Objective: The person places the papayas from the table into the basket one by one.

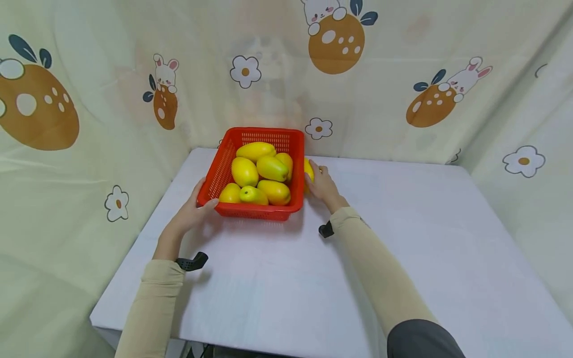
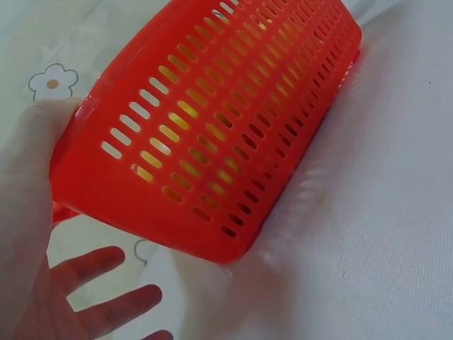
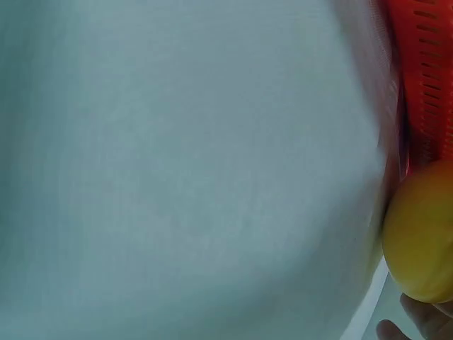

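A red plastic basket [image 1: 264,211] with slotted sides stands toward the back of the table, holding several yellow and yellow-green mangoes [image 1: 273,168]. My left hand [image 1: 194,209] grips its front left corner. In the left wrist view the thumb [image 2: 46,131] lies over the rim, while some fingers [image 2: 120,308] spread below, off the wall. On the basket's other side, my right hand [image 1: 323,183] holds another yellow mango [image 1: 309,170] close against the outside of the right wall. The right wrist view shows this mango [image 3: 425,234] beside the red wall, with fingertips [image 3: 425,315] at its lower end.
The table [image 1: 403,238] has a white cover. A cream curtain [image 1: 268,99] printed with rabbits and flowers hangs right behind the basket and along both sides. Each wrist wears a black strap mount [image 1: 192,262]. A dark gap shows below the table's front edge.
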The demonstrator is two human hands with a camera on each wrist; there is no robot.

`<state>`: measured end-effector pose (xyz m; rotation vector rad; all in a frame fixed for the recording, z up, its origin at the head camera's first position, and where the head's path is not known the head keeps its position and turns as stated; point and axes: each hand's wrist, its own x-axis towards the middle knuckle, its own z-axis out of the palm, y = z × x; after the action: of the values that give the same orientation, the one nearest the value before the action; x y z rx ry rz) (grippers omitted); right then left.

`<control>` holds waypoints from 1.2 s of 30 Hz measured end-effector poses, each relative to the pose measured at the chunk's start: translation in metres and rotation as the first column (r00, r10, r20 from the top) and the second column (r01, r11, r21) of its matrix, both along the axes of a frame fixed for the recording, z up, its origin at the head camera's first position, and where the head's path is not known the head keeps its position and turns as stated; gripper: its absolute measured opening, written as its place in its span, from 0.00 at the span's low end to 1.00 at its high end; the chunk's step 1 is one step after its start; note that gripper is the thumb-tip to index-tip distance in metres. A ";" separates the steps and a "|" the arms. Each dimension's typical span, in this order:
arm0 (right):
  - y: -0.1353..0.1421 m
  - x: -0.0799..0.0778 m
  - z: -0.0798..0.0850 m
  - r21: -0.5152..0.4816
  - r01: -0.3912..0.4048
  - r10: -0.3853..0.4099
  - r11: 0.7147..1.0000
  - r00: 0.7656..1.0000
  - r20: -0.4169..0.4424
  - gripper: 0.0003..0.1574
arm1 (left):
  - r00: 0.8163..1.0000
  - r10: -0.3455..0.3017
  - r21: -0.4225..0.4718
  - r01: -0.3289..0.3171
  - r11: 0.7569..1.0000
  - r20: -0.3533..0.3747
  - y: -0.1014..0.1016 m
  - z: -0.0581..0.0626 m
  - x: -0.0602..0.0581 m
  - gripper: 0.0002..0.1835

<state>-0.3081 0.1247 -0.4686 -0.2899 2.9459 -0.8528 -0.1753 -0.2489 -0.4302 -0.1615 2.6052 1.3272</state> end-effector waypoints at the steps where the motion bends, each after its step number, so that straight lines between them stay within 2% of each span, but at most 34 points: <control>1: 0.001 0.000 -0.001 -0.013 0.003 -0.003 1.000 1.000 0.013 0.43 | 1.000 -0.003 -0.003 0.003 1.000 0.000 0.000 -0.001 0.000 0.48; 7: 0.003 0.000 0.000 -0.080 -0.011 0.013 0.997 1.000 0.027 0.55 | 1.000 -0.005 -0.025 0.005 1.000 -0.014 0.001 0.001 -0.001 0.46; 13: 0.012 0.006 0.000 -0.124 0.007 -0.008 0.992 1.000 -0.014 0.55 | 0.999 -0.018 -0.013 0.018 1.000 -0.031 0.003 0.002 -0.004 0.47; 18: 0.021 0.012 0.002 -0.176 0.087 -0.098 0.981 0.994 -0.056 0.53 | 0.999 -0.023 -0.013 0.023 1.000 -0.029 0.003 -0.001 -0.004 0.48; 20: 0.023 0.013 0.007 -0.237 0.144 -0.169 0.961 0.982 -0.089 0.52 | 0.999 -0.021 -0.018 0.021 1.000 -0.028 0.004 -0.001 -0.003 0.48; 24: 0.021 0.011 0.026 -0.401 0.249 -0.327 0.882 0.935 -0.138 0.51 | 0.999 -0.019 -0.018 0.019 1.000 -0.032 0.003 -0.001 -0.001 0.47; 27: 0.015 0.011 0.045 -0.507 0.251 -0.376 0.825 0.913 -0.160 0.49 | 0.999 -0.017 -0.011 0.017 1.000 -0.034 0.002 -0.002 0.000 0.47; 29: 0.009 0.013 0.058 -0.550 0.213 -0.362 0.807 0.915 -0.177 0.50 | 0.999 -0.012 -0.008 0.012 1.000 -0.031 0.001 -0.002 0.002 0.47; 31: 0.002 0.017 0.069 -0.569 0.154 -0.321 0.807 0.925 -0.204 0.50 | 1.000 -0.008 -0.006 0.008 1.000 -0.027 0.001 -0.003 0.002 0.47; 36: -0.016 0.026 0.080 -0.490 0.021 -0.175 0.871 0.947 -0.271 0.49 | 1.000 0.000 0.001 0.000 1.000 -0.022 0.001 -0.005 0.002 0.47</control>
<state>-0.2824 0.1089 -0.3887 -0.3200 2.9870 -1.7097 -0.1734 -0.2484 -0.4356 -0.1481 2.6224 1.3374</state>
